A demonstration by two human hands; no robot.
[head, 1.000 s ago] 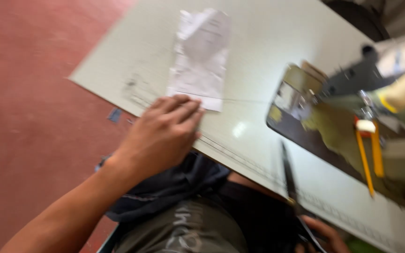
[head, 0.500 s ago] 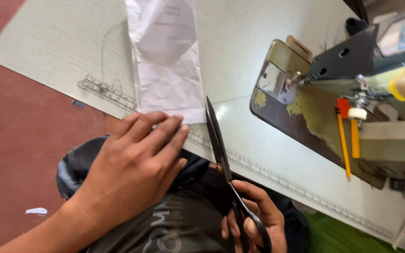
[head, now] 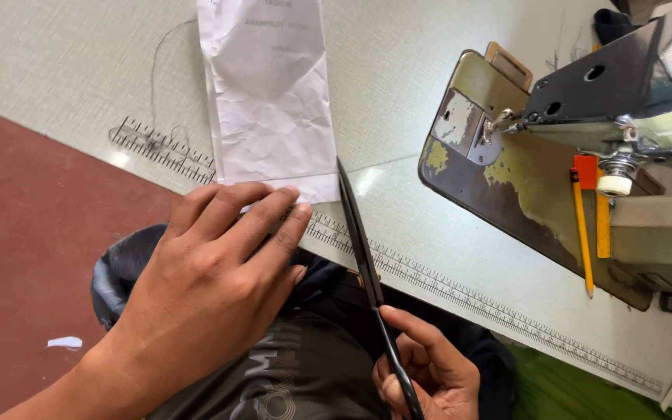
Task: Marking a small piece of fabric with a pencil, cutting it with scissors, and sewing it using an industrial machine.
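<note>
My left hand (head: 211, 280) lies flat, fingers spread, pinning the crumpled paper slip (head: 270, 101) at the worktop (head: 398, 101) edge. My right hand (head: 425, 373) grips closed scissors (head: 359, 233) beside it. The paper looks light, floppy, tearable; best held near its lower edge.

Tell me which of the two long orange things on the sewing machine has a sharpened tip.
The thin pencil on the left: it tapers to a dark point at its lower end. The wider orange strip right of it ends square.

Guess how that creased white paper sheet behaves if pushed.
The creased white paper sheet looks thin and wrinkled, so probably floppy and light. On the smooth pale green table it would likely slide, though the left hand pins its near edge.
</note>
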